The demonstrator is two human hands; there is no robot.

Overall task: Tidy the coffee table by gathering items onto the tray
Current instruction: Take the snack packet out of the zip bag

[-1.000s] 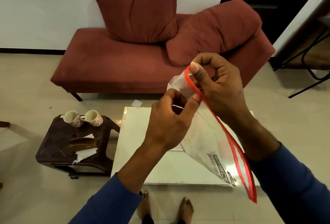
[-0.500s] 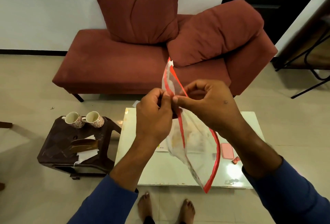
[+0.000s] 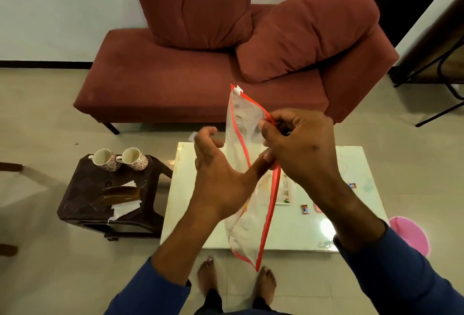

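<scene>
A clear zip pouch (image 3: 244, 119) with a red edge and a white slider hangs upright above the white coffee table (image 3: 301, 237). My right hand (image 3: 301, 151) pinches its red zip edge near the top. My left hand (image 3: 218, 174) sits in front of the pouch's middle, thumb pressed across it, fingers curled beside its left edge. On the table lie two small wrapped sweets (image 3: 304, 209), a pink flat item (image 3: 317, 208) partly hidden by my right forearm, and a printed card (image 3: 286, 190) behind the pouch.
A dark stool (image 3: 82, 189) left of the table holds two patterned mugs (image 3: 104, 160) and a brown flat object on white papers (image 3: 121, 195). A red sofa (image 3: 175, 88) stands behind. A pink round thing (image 3: 409, 237) lies on the floor at right. My bare feet are at the table's near edge.
The pouch has swung from slanting down-right to upright. My hands came lower, and my left fingers have come off the zip edge, leaving the thumb on the pouch.
</scene>
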